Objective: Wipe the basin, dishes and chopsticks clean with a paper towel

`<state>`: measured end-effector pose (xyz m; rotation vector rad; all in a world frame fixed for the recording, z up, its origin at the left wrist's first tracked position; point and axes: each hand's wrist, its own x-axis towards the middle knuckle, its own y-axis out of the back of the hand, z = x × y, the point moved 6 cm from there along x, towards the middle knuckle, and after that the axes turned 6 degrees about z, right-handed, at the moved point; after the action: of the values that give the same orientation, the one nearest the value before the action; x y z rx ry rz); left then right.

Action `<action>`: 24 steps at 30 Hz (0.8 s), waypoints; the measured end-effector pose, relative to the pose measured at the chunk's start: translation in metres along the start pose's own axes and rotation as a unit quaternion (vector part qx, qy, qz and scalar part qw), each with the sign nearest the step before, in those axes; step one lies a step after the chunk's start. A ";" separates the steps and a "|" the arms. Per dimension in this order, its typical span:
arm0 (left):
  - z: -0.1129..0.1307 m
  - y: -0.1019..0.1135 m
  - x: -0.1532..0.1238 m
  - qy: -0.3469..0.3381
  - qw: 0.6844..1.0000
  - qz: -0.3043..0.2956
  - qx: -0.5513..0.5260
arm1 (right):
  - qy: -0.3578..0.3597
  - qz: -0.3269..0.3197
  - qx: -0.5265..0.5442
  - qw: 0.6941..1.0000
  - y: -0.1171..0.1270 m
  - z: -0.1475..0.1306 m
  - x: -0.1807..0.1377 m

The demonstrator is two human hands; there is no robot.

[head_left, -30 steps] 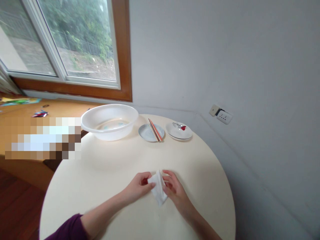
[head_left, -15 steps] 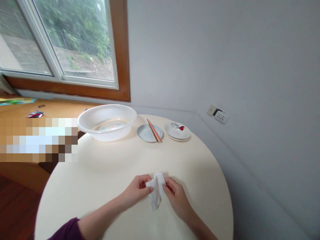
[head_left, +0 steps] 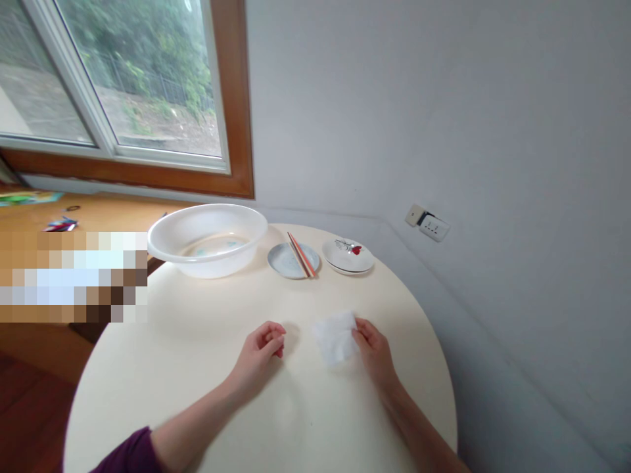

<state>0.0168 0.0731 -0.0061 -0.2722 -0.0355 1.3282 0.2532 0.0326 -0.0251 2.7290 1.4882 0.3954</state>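
Note:
A white cloth (head_left: 335,336) lies mostly flat on the round cream table (head_left: 207,368). My right hand (head_left: 374,351) pinches the cloth's right edge with closed fingers. My left hand (head_left: 259,351) rests on the table to the left of the cloth, apart from it, its fingers curled in loosely with nothing in them.
At the table's far side stand a clear plastic basin (head_left: 207,238), a small grey plate (head_left: 290,261) with chopsticks (head_left: 300,254) across it, and a white dish (head_left: 348,256) with a red mark. A grey wall with a socket (head_left: 428,225) runs along the right. A wooden counter (head_left: 73,217) sits under the window.
Both hands held the bunched cloth together before. Now my left hand has let go and drawn left, while my right hand has pulled the cloth rightward and laid it out flatter.

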 end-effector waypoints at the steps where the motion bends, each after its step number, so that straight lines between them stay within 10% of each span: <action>1: -0.001 0.002 0.001 -0.004 1.000 0.005 0.008 | 0.001 0.028 -0.013 1.000 0.009 0.004 0.009; 10: -0.001 0.028 0.011 -0.077 0.990 0.118 0.010 | 0.073 0.173 -0.169 0.968 0.067 0.016 0.072; 24: -0.001 0.029 0.011 -0.036 0.990 0.135 -0.017 | 0.158 0.265 -0.305 0.901 0.097 0.025 0.070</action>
<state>-0.0084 0.0892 -0.0151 -0.2645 -0.0853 1.6080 0.3753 0.0406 -0.0222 2.5392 0.4556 1.1351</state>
